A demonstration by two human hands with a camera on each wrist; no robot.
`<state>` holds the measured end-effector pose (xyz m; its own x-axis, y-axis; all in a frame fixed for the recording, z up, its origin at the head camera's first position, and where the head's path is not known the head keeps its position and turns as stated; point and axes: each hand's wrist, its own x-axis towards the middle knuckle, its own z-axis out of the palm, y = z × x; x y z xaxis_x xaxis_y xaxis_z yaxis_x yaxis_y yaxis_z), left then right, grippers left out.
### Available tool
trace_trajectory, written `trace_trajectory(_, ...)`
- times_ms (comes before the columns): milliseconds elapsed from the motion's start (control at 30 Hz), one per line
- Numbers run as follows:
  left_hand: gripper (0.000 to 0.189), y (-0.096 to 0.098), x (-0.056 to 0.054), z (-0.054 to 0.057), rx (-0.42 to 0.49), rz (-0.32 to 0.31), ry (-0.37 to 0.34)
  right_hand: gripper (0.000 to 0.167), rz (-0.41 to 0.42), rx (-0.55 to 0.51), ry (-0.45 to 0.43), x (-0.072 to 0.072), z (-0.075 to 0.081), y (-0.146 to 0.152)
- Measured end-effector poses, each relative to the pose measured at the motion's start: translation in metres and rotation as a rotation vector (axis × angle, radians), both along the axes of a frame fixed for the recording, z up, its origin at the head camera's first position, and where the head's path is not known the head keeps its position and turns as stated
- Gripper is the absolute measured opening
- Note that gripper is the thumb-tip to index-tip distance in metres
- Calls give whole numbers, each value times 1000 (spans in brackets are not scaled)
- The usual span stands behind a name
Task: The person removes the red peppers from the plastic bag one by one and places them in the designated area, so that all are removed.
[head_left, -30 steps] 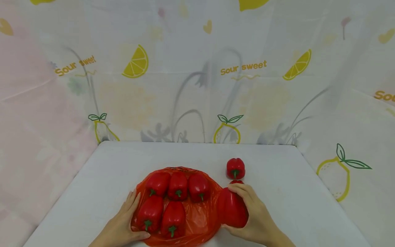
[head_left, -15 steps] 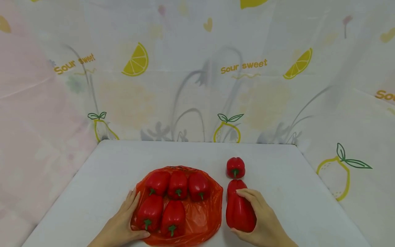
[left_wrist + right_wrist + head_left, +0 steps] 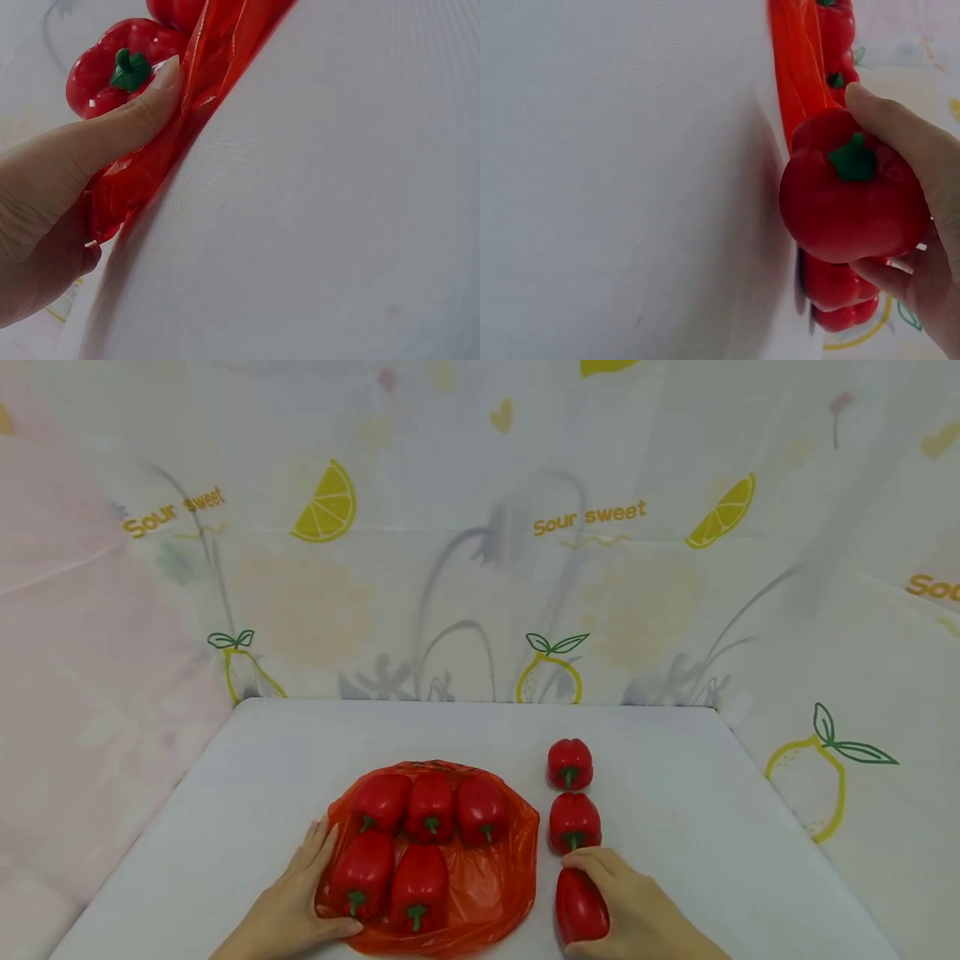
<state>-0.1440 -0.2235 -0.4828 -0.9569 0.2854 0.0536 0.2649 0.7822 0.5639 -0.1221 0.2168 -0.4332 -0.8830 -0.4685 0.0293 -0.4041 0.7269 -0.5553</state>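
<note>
An orange-red plastic bag (image 3: 480, 893) lies spread open on the table, with several red bell peppers (image 3: 430, 806) inside, green stems toward me. My left hand (image 3: 296, 902) holds the bag's left side; in the left wrist view its thumb (image 3: 124, 131) lies over the rim beside a pepper (image 3: 112, 71). To the bag's right, my right hand (image 3: 630, 906) grips another bell pepper (image 3: 580, 906), thumb at its near end and fingers at its far end. The right wrist view shows this held pepper (image 3: 847, 210) stem-first, close to the tabletop; whether it touches is unclear.
Two more bell peppers stand in a line beyond my right hand: the nearer pepper (image 3: 574, 820) and the farther pepper (image 3: 570, 764). The white table (image 3: 300, 735) ends at a curtain (image 3: 480, 568) printed with lemons.
My right hand has carried its pepper from the bag's right edge rightward and toward me, uncovering the nearer pepper in the line. The left hand stays at the bag.
</note>
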Motion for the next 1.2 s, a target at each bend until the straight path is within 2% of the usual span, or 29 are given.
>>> trace_trajectory(167,128,0,0,-1,6,7,-18,75,16,41,70,-3,-5,-1)
trace_trajectory(367,127,0,1,1,9,3,-13,69,-1,80,219,-8,-7,1)
trace_trajectory(533,126,0,0,1,8,0,-2,65,-3,90,248,-10,-6,1)
trace_trajectory(700,127,-1,-1,1,3,-4,-10,70,-7,111,277,-11,-2,-1)
trace_trajectory(867,128,-1,0,2,-1,-2,-2,78,-33,118,367,-14,4,-8)
trace_trajectory(1033,128,-1,1,1,1,-4,9,78,19,75,501,-17,13,-19)
trace_trajectory(1200,128,0,2,1,4,1,-12,74,85,11,630,-19,24,-31)
